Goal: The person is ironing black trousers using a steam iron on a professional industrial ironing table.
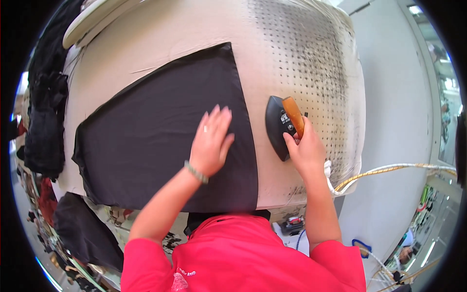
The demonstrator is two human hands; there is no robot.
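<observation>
Black fabric [160,121], a wide piece with a pointed far right corner, lies spread on the padded ironing table [170,29]. My left hand [211,141] rests flat on it near its right edge, fingers stretched out. To the right of the cloth stands a dark steam iron [276,129] with a wooden handle [293,114]. My right hand [306,148] is wrapped round that handle. The iron sits on the pale table cover beside the cloth, apart from it. Its underside is hidden.
A dotted, darkly stained patch [311,63] covers the table's right side. A padded board [92,19] juts in at the far left. Black garments [46,117] hang along the left edge. A white and yellow hose [389,168] runs off to the right of my right forearm.
</observation>
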